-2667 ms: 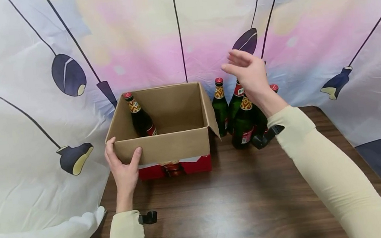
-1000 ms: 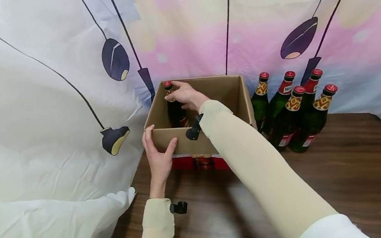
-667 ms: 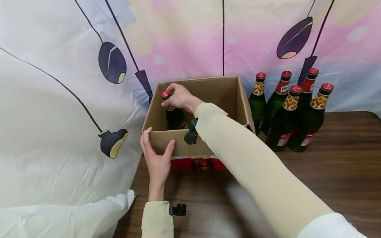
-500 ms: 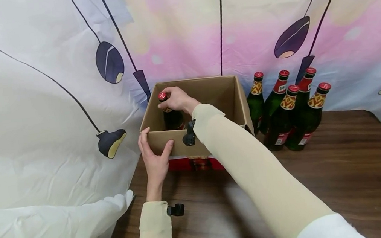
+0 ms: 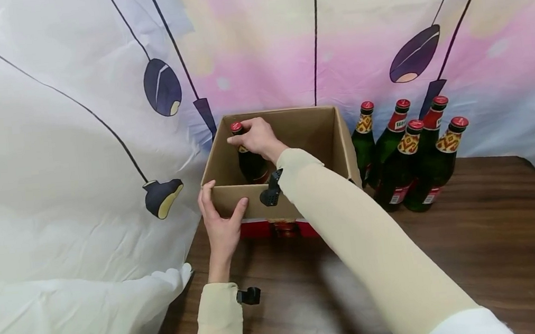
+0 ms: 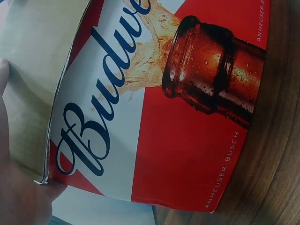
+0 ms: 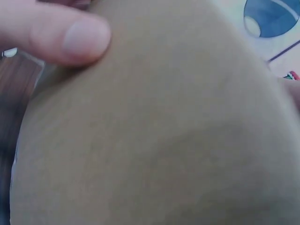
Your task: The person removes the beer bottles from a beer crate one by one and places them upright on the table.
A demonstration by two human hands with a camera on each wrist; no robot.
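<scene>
A cardboard box (image 5: pixel 225 200) with red and white print stands at the back of the table, its top uncovered. My left hand (image 5: pixel 222 229) grips its front left corner, fingers over the edge and thumb on the front flap. With my right hand (image 5: pixel 260 136) I hold a green beer bottle (image 5: pixel 250 167) by the neck. This red-capped bottle stands inside the box at the left, its base hidden by the front flap. In the left wrist view, the box's printed front (image 6: pixel 183 159) shows a bottle picture. Bare cardboard (image 7: pixel 154 112) fills most of the right wrist view, with a thumb (image 7: pixel 79 40) on it.
Several green beer bottles (image 5: pixel 395 179) with red caps stand close together just right of the box. The brown wooden table (image 5: pixel 489 243) extends to the right and front. A patterned cloth (image 5: pixel 277 55) hangs behind, and white fabric (image 5: pixel 84 315) covers the left.
My right hand has come left from above the standing bottles and taken the boxed bottle's neck. The bottle's top has shifted slightly forward from the back left. The left hand keeps its grip.
</scene>
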